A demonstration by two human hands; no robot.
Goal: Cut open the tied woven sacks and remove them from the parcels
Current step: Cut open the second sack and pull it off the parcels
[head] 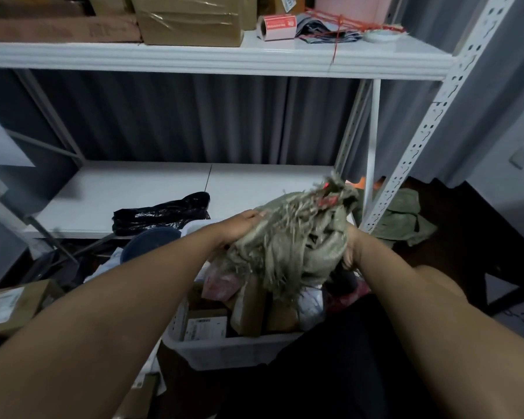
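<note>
A grey-green woven sack [297, 237], frayed at its edges and bunched up, is held in the air in front of me. A bit of red string shows near its top. My left hand [239, 226] grips its left side and my right hand [350, 249] grips its right side, partly hidden by the cloth. Below it, a white plastic crate [224, 349] holds several parcels [248, 309]: brown boxes and a pink bag. No cutting tool shows.
A white metal shelf unit [212, 58] stands ahead; a black plastic bag [161, 214] lies on its lower board. More green sacks [403, 219] lie on the floor to the right. A labelled carton [9, 306] sits at the left.
</note>
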